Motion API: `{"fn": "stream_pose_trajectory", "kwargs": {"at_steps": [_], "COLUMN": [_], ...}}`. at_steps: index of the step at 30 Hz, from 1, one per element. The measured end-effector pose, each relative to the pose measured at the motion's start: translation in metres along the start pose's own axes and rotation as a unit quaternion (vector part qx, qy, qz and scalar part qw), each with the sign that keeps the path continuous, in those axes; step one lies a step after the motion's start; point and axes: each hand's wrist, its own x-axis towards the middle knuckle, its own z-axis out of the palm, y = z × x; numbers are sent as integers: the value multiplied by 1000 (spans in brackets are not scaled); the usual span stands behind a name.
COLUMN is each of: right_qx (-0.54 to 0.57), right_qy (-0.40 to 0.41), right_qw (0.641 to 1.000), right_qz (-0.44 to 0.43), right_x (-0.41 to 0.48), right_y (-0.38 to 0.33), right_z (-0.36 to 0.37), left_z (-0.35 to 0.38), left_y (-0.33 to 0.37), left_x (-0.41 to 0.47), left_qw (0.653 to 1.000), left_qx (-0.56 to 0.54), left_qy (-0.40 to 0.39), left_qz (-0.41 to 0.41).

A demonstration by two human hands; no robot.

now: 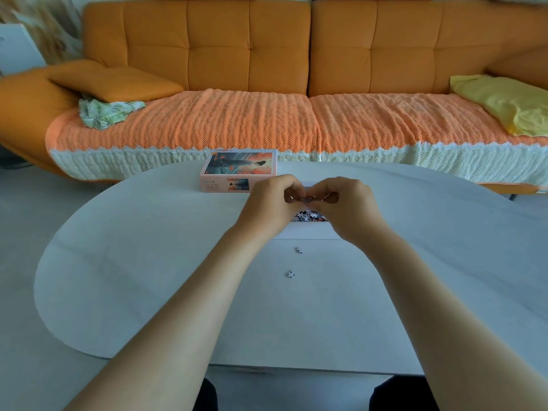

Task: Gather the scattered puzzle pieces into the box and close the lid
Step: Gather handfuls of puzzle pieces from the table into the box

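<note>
Head view: a clump of pieces (307,199) is pinched between the left hand (267,203) and right hand (350,206), fingers curled, above the open box (308,233). Heap of pieces (308,216) already inside. Best released low over the middle, so none skip past the near wall. One loose piece (299,250) lies just before the box, another stray piece (291,273) nearer the person, both well in from the table (148,262) edge. Lid (238,167) lies behind-left, near the far rim. Bare surface either side for sweeping.

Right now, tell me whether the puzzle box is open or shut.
Open. Puzzle pieces show uncovered inside the white box; the pictured lid lies off it on the table.
</note>
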Motion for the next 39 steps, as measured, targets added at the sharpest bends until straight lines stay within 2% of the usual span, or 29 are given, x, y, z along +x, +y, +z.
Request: {"fn": "stream_pose_trajectory", "kwargs": {"at_steps": [6,11,15,18,21,23,25,29,34,37,39], "right_qx": [-141,-163,-132,-203,-274,-292,-304,-305,-296,-240,-224], "right_qy": [-54,-19,-73,-159,-215,-208,-195,-183,-162,-62,29], "right_qw": [989,982,980,961,937,933,932,934,940,965,971], "right_qz": [-8,-94,-127,-100,-43,-31,-24,-13,-56,-83,-74], "right_x": [9,2,-17,-29,-36,-39,-40,-39,-40,-35,-28], "right_y": [22,21,9,5,7,8,7,8,6,0,-1], "right_z": [0,-7,-8,-4,7,13,17,22,21,11,2], "left_z": [6,-2,-8,-12,-14,-14,-14,-16,-16,-16,-17], "left_y": [-17,-21,-17,-17,-18,-19,-20,-22,-23,-22,-19], "left_x": [12,3,-18,-38,-54,-61,-66,-66,-65,-61,-53], "left_qw": [996,990,987,984,976,964,957,961,961,967,980], "left_qx": [83,131,129,125,131,144,156,134,114,90,49], "left_qy": [-33,-19,-11,-71,-169,-223,-245,-241,-250,-234,-188], "left_qz": [-15,47,99,103,50,22,15,-2,-25,-35,-40]}}
